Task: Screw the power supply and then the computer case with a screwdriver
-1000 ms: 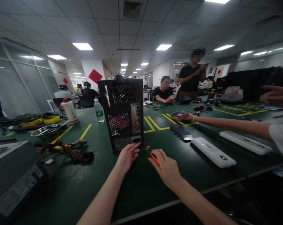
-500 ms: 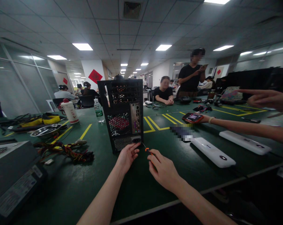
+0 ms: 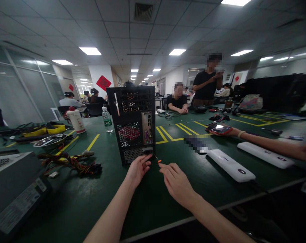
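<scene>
A black computer tower (image 3: 134, 126) stands on the green table with its back panel toward me. My right hand (image 3: 177, 184) is closed around the handle of a screwdriver (image 3: 159, 162), whose orange collar shows past my fingers. Its thin shaft points up and left to the tower's lower right corner, by the power socket. Palm up, my left hand (image 3: 139, 170) has its fingers stretched toward that corner. Its index fingertip touches or nearly touches the panel close to the screwdriver's tip. Whether a screw sits at the tip is too small to tell.
At left are a removed power supply (image 3: 16, 192), its bundled cables (image 3: 74, 163), a metal bowl (image 3: 49, 141), a flask (image 3: 76, 120) and a water bottle (image 3: 107, 120). White power banks (image 3: 230, 164) lie at right, where another person's hand (image 3: 232, 131) holds an orange-edged phone (image 3: 218, 129).
My right hand has turned slightly around the screwdriver handle; my left hand stays put. At right, the co-worker's phone has shifted rightward and their pointing hand has withdrawn.
</scene>
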Tool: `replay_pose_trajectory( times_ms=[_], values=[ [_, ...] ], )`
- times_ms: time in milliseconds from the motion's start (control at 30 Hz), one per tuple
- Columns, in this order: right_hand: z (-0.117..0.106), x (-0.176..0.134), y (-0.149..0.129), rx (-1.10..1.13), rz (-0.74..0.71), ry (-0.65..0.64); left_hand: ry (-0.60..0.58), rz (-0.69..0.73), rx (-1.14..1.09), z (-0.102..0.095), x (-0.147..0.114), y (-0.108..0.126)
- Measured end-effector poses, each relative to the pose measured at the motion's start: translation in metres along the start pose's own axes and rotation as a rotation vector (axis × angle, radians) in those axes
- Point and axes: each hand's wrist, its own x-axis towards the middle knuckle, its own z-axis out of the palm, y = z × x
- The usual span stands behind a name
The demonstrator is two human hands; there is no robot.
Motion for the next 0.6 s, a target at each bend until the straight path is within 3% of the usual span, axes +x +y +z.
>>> replay_pose_trajectory(
  times_ms=[600],
  values=[
    [-0.0018,0.0003,-0.0026,0.100,0.105,0.048,0.024,-0.004,0.004,0.0024,-0.0012,0.0009]
  ],
)
